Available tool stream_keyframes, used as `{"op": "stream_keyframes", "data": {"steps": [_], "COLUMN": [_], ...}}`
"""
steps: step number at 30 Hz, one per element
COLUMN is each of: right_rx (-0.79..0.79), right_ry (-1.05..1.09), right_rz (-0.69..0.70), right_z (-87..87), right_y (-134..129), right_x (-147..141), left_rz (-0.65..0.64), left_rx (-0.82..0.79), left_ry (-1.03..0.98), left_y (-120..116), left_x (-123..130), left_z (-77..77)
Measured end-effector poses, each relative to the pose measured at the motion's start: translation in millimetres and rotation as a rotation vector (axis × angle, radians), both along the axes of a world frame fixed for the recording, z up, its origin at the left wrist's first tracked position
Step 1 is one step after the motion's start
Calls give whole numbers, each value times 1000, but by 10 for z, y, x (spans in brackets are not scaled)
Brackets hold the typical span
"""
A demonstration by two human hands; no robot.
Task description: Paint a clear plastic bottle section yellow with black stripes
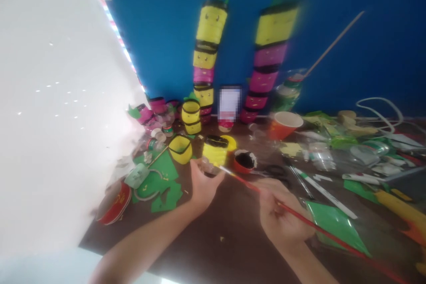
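My left hand [204, 188] grips the clear, unpainted end of a small plastic bottle piece [214, 151], whose body is yellow with a black rim. In my right hand [282, 211] is a long red-handled paintbrush [299, 216], held like a pen. Its pale tip points left and meets or nearly meets the lower edge of the yellow piece. Just right of that piece sits a small cup of black paint [245, 161]. A yellow lid-like round [229, 143] shows behind it, and a yellow cup with black trim [180, 148] stands to the left.
Tall stacks of painted yellow and pink cups [205, 57] stand against the blue wall. Green scraps [166, 197] and a red tin [115, 203] lie left. An orange paper cup [286, 125], scissors [273, 172], a white marker [326, 193] and a green sheet [336, 226] are right.
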State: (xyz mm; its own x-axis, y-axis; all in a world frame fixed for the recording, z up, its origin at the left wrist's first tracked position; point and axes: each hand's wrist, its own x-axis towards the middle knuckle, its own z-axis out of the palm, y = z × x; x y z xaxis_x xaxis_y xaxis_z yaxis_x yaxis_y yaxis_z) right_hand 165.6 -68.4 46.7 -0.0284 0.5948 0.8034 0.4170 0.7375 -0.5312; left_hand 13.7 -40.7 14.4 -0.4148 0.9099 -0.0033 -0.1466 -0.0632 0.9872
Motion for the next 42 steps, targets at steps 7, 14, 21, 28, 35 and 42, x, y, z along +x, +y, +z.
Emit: {"op": "stream_keyframes", "data": {"steps": [7, 14, 21, 28, 35, 42], "right_rx": [20, 24, 35, 25, 59, -10], "right_ry": [-26, -53, -27, -61, -63, 305], "right_rz": [-41, 19, -1, 17, 38, -52], "right_z": [17, -1, 27, -14, 42, 50], "right_y": [-5, -4, -2, -6, 17, 105], "right_x": [28, -16, 8, 9, 3, 148], "left_rz": [-3, 7, -9, -11, -3, 19], "left_rx": [19, -6, -10, -11, -13, 30], "left_ry": [-23, 12, 16, 5, 5, -3], "left_y": [-4, -1, 4, 3, 0, 14], "left_x": [3, -10, -13, -10, -3, -4], "left_z": [10, -21, -34, -45, -27, -33]}}
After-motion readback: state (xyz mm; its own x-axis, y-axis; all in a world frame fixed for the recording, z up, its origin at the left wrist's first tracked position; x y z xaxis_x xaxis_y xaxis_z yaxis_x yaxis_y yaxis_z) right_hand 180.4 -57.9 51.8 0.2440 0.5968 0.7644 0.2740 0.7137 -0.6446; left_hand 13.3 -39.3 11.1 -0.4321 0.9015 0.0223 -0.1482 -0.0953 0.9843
